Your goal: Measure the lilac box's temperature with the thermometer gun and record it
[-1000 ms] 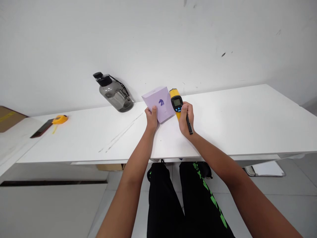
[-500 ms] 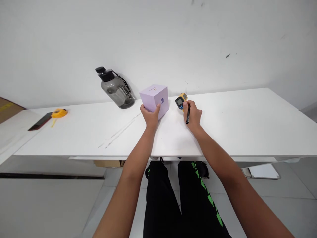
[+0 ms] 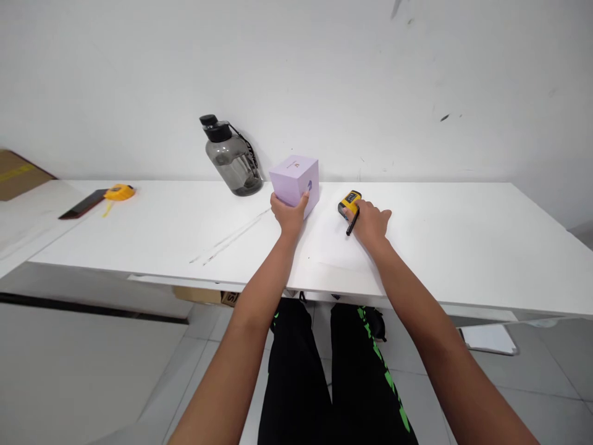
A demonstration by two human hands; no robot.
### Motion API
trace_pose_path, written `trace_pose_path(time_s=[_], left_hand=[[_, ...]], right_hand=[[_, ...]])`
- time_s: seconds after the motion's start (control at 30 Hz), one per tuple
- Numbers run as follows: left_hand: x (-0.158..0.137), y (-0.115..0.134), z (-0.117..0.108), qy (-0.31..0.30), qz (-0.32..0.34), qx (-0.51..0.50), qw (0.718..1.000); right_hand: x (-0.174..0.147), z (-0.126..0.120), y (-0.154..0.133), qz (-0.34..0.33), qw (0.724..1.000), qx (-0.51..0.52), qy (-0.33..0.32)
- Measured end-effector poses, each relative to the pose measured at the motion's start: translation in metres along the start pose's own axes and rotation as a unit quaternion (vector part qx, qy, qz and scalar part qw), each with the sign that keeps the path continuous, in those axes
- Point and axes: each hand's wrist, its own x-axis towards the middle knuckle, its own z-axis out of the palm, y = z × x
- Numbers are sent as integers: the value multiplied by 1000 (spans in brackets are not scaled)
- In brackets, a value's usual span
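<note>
My left hand [image 3: 289, 213] is closed around the lower near corner of a lilac cube-shaped box [image 3: 283, 187], thumb on its right face. The box stands on the white table and has a small purple emblem on that face. To its right, my right hand [image 3: 370, 224] grips a yellow and black infrared thermometer [image 3: 351, 201], which is low over the tabletop or touching it; I cannot tell which. A black marker [image 3: 353, 224] sticks out from the same hand, pointing down towards me. The thermometer's handle is mostly hidden by the fingers.
A grey clear water bottle [image 3: 234, 162] with a black lid leans against the wall. Farther left, a yellow tape measure [image 3: 120, 192] lies beside a dark flat object [image 3: 83, 204]. A cardboard box [image 3: 22, 176] is at the far left. The table's front edge [image 3: 338, 292] runs before my legs.
The thermometer has tipped from facing me with its screen and blue buttons to showing its yellow top, and my right hand has lowered with it. The left hand still holds the box.
</note>
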Motion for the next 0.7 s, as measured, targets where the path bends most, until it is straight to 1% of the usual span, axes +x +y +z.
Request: trace_pose_path(time_s=[0.07, 0.13, 0.2, 0.23, 0.27, 0.33, 0.43, 0.5, 0.57, 0.63, 0.67, 0.7], left_hand=[[1, -2, 0, 24, -11, 39, 999], [3, -6, 1, 21, -16, 39, 999], [5, -10, 1, 12, -18, 24, 999], [5, -12, 1, 8, -19, 19, 1000], [5, -13, 2, 5, -17, 19, 1000], [4, -13, 3, 7, -6, 31, 999], [-1, -7, 4, 21, 53, 63, 996], [-5, -1, 3, 23, 110, 77, 991], [-8, 4, 3, 15, 149, 79, 986], [-9, 7, 2, 5, 158, 78, 984], [-9, 7, 2, 0, 156, 79, 985], [-8, 6, 2, -6, 153, 82, 985]], right_hand=[[0, 0, 0, -10, 1000, 9, 18], [-2, 0, -2, -35, 997, 36, 54], [-5, -1, -6, -77, 990, 82, 87], [-8, -1, -9, -103, 984, 113, 93], [-11, -2, -13, -128, 976, 148, 92], [-19, -2, -21, -171, 959, 214, 66], [-27, 4, -29, -198, 941, 275, -4], [-27, 12, -29, -179, 937, 295, -53], [-23, 20, -26, -115, 936, 323, -85], [-17, 26, -21, -40, 927, 357, -105], [-14, 27, -18, -15, 921, 371, -114], [-11, 28, -17, -8, 918, 378, -117]])
